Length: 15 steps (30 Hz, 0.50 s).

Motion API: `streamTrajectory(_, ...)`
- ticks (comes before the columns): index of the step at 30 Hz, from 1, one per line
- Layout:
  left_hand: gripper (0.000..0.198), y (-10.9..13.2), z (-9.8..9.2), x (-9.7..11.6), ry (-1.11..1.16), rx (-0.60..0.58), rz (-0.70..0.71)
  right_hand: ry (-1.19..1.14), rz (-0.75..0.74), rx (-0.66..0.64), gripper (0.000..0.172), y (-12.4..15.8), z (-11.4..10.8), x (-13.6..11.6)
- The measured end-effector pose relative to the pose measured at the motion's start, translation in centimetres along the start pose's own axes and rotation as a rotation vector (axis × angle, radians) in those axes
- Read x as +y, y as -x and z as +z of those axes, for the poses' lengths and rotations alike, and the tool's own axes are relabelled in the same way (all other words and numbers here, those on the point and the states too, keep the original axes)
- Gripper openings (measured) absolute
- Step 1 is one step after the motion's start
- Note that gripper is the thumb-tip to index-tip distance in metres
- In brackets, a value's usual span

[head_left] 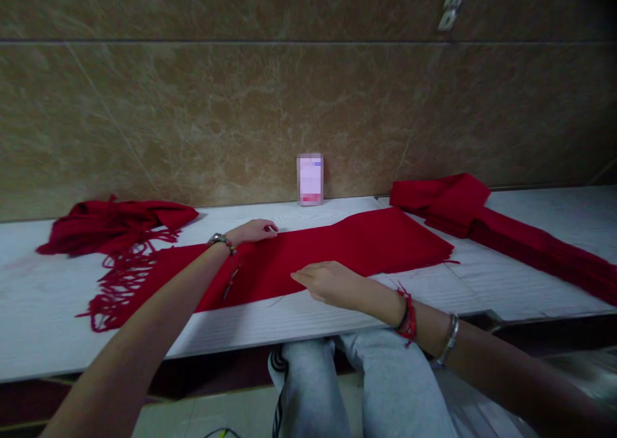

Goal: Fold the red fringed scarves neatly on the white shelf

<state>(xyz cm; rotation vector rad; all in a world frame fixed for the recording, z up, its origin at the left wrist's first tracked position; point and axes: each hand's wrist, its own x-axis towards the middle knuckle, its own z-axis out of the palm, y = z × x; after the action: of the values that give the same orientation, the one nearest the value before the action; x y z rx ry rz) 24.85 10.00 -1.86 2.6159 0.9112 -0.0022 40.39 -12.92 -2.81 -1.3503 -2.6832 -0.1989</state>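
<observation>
A red scarf (289, 258) with fringed ends lies stretched across the white tabletop, its loose tassels to the left. At its far edge, my left hand (253, 230) has its fingers curled in and seems to pinch the border; the fingertips are partly hidden. Over the near edge rests my right hand (328, 282), its fingers held straight and pointing left, the thumb low beside the border. The cloth under the right palm is hidden.
A crumpled red scarf (116, 226) lies at the left, and a folded red scarf (463, 209) at the right. A phone (310, 179) leans against the brown marbled wall (216, 116). My knees are below the table's front edge.
</observation>
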Motion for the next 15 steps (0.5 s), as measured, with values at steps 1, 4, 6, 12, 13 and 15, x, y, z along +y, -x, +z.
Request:
streamTrajectory(1,0.038,-0.4,0.0,0.0,0.015,-0.016,0.000,0.016,-0.006,-0.010,0.035,-0.2,0.0,-0.1)
streamTrajectory(4,0.033,-1.7,0.0,0.1,0.041,-0.054,0.010,0.078,-0.007,-0.019,0.034,-0.6,0.0,-0.3)
streamTrajectory(6,0.028,-2.4,0.0,0.1,0.065,-0.080,0.025,0.124,0.016,-0.003,0.033,-0.8,0.2,-0.4)
streamTrajectory(12,0.025,-3.3,-0.1,0.1,0.138,-0.091,0.054,0.203,0.074,0.098,0.024,-1.5,1.3,-0.9)
streamTrajectory(13,0.025,-3.4,-0.1,0.0,0.149,-0.090,0.055,0.210,0.072,0.110,0.020,-1.6,1.4,-0.9)
streamTrajectory(15,0.023,-3.4,-0.2,0.1,0.173,-0.097,0.055,0.221,0.069,0.128,0.017,-1.7,1.5,-1.1)
